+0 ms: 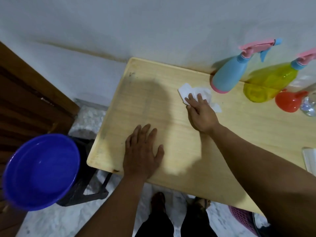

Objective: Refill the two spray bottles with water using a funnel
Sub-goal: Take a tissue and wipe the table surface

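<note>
A blue spray bottle [228,75] with a pink trigger head stands at the back of the wooden table [239,134]. To its right is a yellow spray bottle [268,82] with a pink head. An orange funnel [289,101] lies on the table in front of the yellow bottle. My right hand [201,113] presses flat on a white tissue [195,94] just left of the blue bottle. Palm down, my left hand [142,151] rests on the table near its front edge, fingers straight, holding nothing.
A blue basin [41,171] with water sits on a dark stool left of the table. A clear plastic object [309,105] lies right of the funnel. A white item [310,159] is at the right edge. A pink basket [242,219] stands on the floor. A wooden door [25,100] is at far left.
</note>
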